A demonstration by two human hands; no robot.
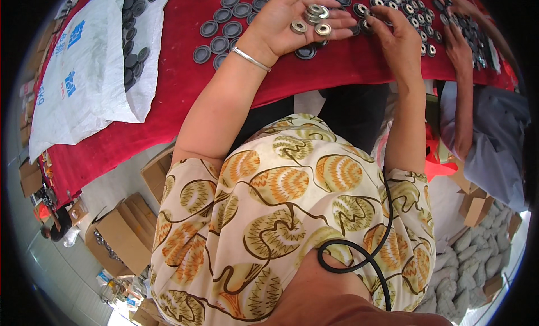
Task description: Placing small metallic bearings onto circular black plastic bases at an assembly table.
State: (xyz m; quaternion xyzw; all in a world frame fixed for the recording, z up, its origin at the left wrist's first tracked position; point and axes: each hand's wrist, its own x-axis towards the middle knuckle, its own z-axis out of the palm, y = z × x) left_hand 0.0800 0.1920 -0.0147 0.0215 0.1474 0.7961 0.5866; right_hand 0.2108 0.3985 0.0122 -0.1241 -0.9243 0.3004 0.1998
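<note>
My left hand (pixel 275 30) lies palm up over the red cloth (pixel 348 65), fingers stretched out, with several shiny metal bearings (pixel 299 27) resting on the palm and fingers. To its right, my right hand (pixel 401 38) is closed in a pinch, thumb and forefinger at a bearing (pixel 366 24) by a black round cap near the left fingertips. Rows of black round caps (pixel 222 15) without bearings lie left of and behind my left hand. Beyond my right hand are several black caps with bearings (pixel 414 22) in their centres. My left hand partly covers some caps.
An opened white woven sack (pixel 92 73) holding loose black caps lies at the left. At the right, a co-worker's hand (pixel 457 45) reaches among small dark parts on the cloth. Cardboard boxes (pixel 126 230) stand below the table at left; filled sacks (pixel 471 258) are piled at right.
</note>
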